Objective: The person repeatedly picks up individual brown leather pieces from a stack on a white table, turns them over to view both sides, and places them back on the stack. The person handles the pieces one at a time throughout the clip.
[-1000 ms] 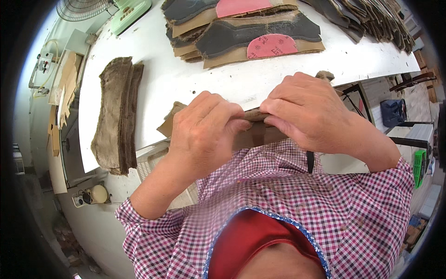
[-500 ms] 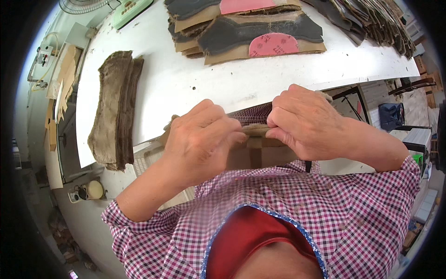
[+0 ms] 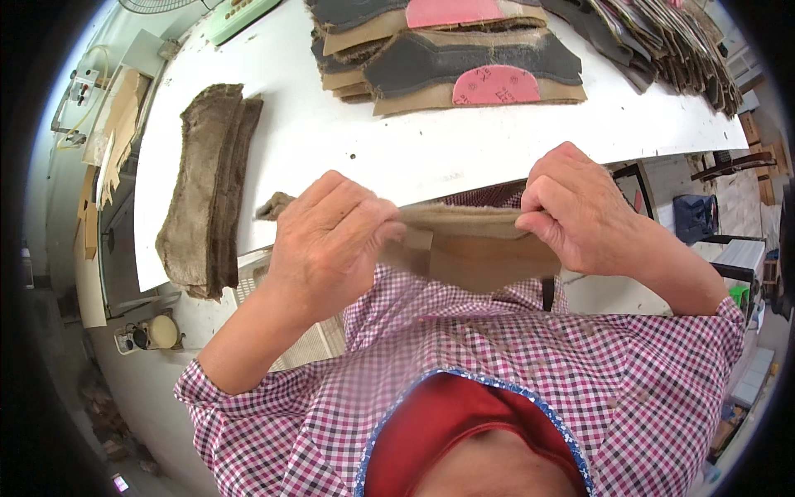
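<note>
Head view: left hand (image 3: 327, 240) and right hand (image 3: 580, 211) have spread wider along the table's (image 3: 306, 141) near edge.
Strip (image 3: 489, 248): held at that edge, more brown face showing; seemingly a longer stretch to work.
Left fingers: clamped on strip, blurred.
Right fingers: pinching its right side.
Fur stack (image 3: 195, 199): table's left.

Brown fabric piece (image 3: 489, 255), fuzzy top edge, held crosswise

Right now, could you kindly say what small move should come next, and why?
Perhaps slide the left hand outward along the upper edge of the brown piece while the right hand holds: both hands pinch that edge, and fuzzy brown material shows beyond the left hand.
</note>
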Tool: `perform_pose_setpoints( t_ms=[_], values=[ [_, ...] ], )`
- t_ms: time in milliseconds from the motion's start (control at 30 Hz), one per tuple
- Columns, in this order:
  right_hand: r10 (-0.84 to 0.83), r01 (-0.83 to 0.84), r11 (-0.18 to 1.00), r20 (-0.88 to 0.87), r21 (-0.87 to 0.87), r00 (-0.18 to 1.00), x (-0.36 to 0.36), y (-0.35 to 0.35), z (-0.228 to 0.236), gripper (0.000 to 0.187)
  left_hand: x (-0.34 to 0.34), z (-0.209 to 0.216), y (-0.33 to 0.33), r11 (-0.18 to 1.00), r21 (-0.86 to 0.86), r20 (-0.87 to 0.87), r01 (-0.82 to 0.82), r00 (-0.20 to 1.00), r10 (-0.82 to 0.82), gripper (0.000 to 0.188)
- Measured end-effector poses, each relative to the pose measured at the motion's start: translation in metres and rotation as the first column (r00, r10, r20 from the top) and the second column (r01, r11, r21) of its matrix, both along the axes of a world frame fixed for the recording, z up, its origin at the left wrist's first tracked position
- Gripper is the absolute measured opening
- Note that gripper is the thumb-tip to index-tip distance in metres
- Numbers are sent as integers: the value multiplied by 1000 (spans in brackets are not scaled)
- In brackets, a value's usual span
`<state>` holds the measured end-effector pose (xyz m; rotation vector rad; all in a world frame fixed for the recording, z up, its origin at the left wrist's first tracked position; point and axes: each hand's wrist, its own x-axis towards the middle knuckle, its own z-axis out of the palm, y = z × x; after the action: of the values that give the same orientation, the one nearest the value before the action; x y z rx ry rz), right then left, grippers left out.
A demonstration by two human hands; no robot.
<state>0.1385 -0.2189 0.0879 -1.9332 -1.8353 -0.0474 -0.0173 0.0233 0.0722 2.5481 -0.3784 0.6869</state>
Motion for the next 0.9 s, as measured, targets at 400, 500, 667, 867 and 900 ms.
perform_pose_setpoints(
  t_ms=[400, 500, 667, 867, 900],
  values=[
    [-250, 360, 933, -774, -31, 582, 34, 23, 0, 36, 40, 12, 22, 910, 414, 575, 20, 769, -279, 20],
    [-272, 116, 956, -962, -270, -4, 34, 44, -32, 44, 48, 10, 8, 921, 388, 638, 45, 707, -304, 21],
    [48, 154, 988, -900, -22, -434, 20, 48, -48, 47, 60, -5, 34, 918, 384, 587, -97, 793, -162, 30],
    [316, 645, 764, -883, 20, -347, 3, 53, -69, 34, 58, -10, 28, 565, -733, -534, -379, 835, -132, 62],
    [350, 672, 739, -873, 34, -340, -5, 59, -78, 35, 62, -14, 26, 687, -617, -581, -384, 811, -69, 55]
  ],
)
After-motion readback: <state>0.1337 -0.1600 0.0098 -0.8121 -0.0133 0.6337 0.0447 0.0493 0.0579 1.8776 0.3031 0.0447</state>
